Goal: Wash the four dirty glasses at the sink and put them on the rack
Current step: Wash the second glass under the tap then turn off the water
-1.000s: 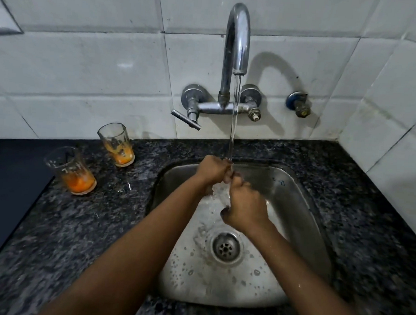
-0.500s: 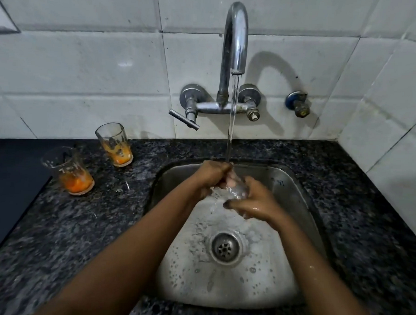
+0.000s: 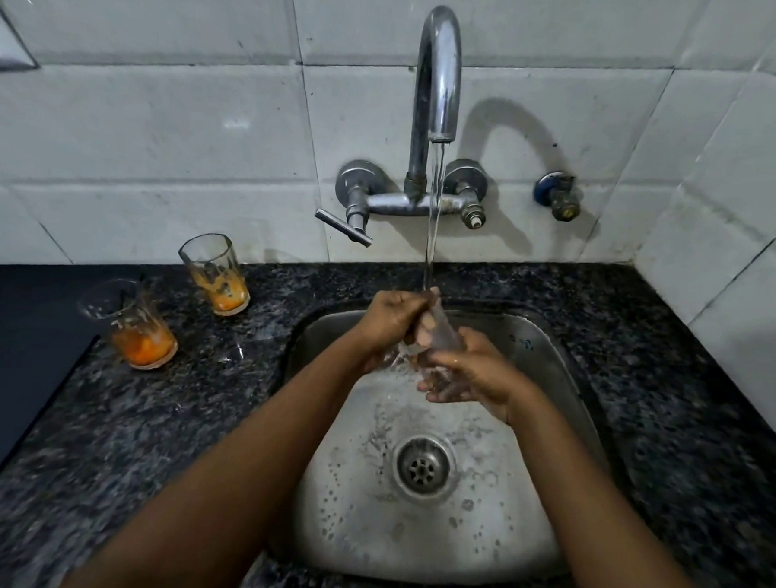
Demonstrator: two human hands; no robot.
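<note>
At frame centre the steel sink (image 3: pixel 523 516) sits below the running tap (image 3: pixel 438 76), where the left hand (image 3: pixel 389 323) and right hand (image 3: pixel 474 374) both grip a clear glass (image 3: pixel 442 330) under the stream, while two orange-stained glasses (image 3: pixel 139 325) (image 3: pixel 216 273) stand at left on the counter.

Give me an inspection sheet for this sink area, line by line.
Surface: dark speckled stone counter, wet steel sink set into it.
Job's things: clear glass held tilted under the running tap; two dirty glasses with orange residue upright on the counter; rack not in view.
Clutter: nothing seen.
Grippers: left hand grips the glass's upper end; right hand holds its lower end.
Cables: nothing seen.
Surroundings: white tiled wall, blue-capped valve, dark panel.
</note>
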